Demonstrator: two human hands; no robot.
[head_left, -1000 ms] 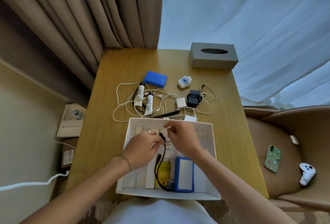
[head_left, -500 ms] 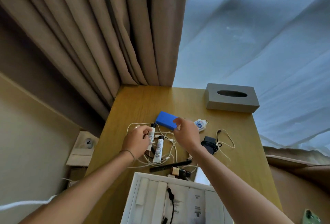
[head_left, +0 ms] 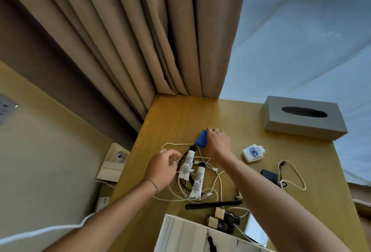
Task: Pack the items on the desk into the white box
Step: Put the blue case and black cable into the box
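My right hand (head_left: 217, 143) grips the blue block (head_left: 201, 139) at the far side of the pile, fingers curled over its top. To its left, my left hand (head_left: 163, 168) reaches into the tangle of white cables (head_left: 216, 179), its curled fingertips touching the upper white tube (head_left: 186, 164); whether it holds anything is unclear. A second white tube (head_left: 197, 181) lies beside it. A black comb (head_left: 213, 204) and two small brown bottles (head_left: 222, 218) lie near the white box (head_left: 180, 235), whose far corner shows at the bottom edge.
A grey tissue box (head_left: 303, 118) stands at the desk's back right. A white plug-in device (head_left: 253, 152) and a black charger (head_left: 269, 175) with a looped cord lie right of my arm. Curtains hang behind the desk; a wall socket (head_left: 119, 156) is at left.
Both hands left the white box and went out to the pile. My right hand has closed over the blue block; my left hand has dropped to the cables by the tube. The view tilted upward.
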